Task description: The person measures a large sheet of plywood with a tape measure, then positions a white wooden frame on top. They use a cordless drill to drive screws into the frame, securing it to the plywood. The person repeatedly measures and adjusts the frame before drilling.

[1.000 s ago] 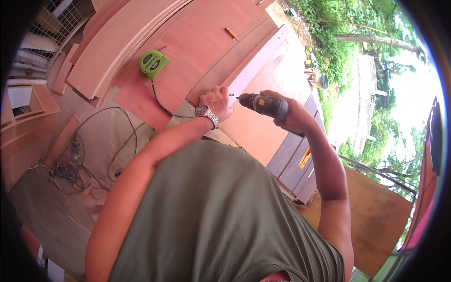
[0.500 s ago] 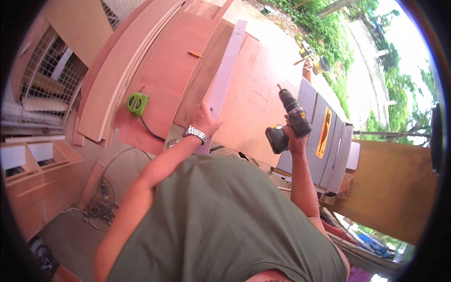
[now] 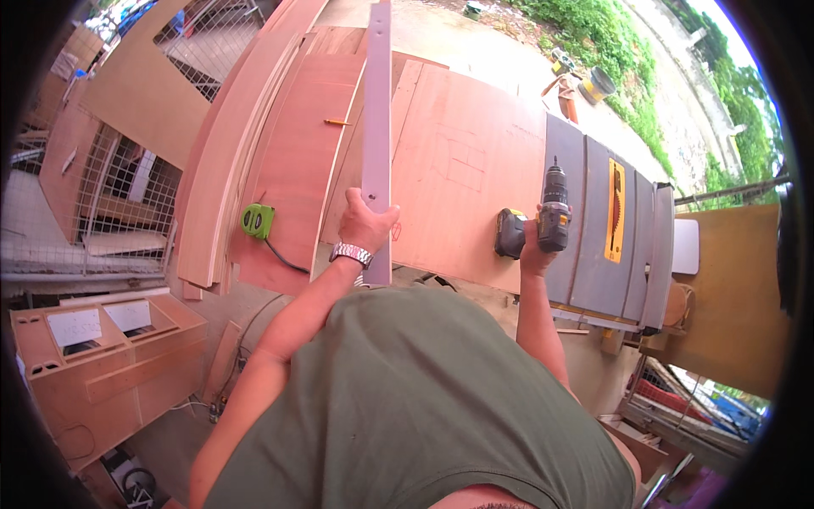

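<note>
My left hand [image 3: 366,222] is closed around a long, narrow, pale lilac board [image 3: 378,110] near its close end. A few small dark holes show in the board, one just ahead of my fingers. A cordless drill [image 3: 554,208] with a black battery is gripped by its handle in my right hand [image 3: 533,252]. Its bit points away from me, apart from the board. Beneath lies a reddish plywood sheet [image 3: 475,204] with pencil lines drawn on it.
Left of the board are a green tape measure [image 3: 257,220] and a pencil [image 3: 337,122] on wood panels. Stacked planks [image 3: 222,153] line the far left. A grey table saw [image 3: 593,246] stands at right, and a wooden cabinet [image 3: 127,373] at lower left.
The board has swung from slanting right to nearly straight ahead of me, still in my left hand. The drill has shifted slightly right and turned more upright in the picture; the view has turned too.
</note>
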Demonstrator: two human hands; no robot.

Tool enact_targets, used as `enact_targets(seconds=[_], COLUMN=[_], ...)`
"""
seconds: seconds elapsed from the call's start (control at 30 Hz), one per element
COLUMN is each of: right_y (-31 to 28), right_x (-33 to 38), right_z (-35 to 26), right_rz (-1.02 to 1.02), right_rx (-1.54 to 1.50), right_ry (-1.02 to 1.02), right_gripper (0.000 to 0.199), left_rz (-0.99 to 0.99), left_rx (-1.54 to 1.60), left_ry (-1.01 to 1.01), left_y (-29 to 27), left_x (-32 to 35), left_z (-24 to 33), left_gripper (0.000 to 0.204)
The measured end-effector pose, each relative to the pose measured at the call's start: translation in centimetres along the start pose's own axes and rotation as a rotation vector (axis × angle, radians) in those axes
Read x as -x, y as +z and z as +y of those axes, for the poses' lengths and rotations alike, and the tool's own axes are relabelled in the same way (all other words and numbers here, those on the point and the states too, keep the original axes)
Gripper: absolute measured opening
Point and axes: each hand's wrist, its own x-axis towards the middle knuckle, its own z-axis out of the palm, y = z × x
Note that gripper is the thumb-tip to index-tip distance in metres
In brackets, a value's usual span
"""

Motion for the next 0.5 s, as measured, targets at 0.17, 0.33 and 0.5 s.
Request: enact_targets(seconds=[0.17, 0.33, 0.5], right_y=[-0.5, -1.8, -1.9], right_x=[1.6, 5.5, 6.3], right_z=[1.0, -3.5, -12.4], right_rz=[-0.054, 0.08, -0.538], right_rx=[0.058, 0.0, 0.189], right_ry=[0.093, 0.162, 0.553], right_gripper=[0.073, 0.044, 0.046], left_rz=[0.071, 0.144, 0.17], left_rx=[0.216, 0.303, 0.495], left_ry=[0.103, 0.193, 0.278], left_y=[1.1, 1.4, 2.2], left_x=[-0.8, -1.7, -2.1], left_z=[2.2, 5.0, 6.7], left_gripper=[0.077, 0.077, 0.086])
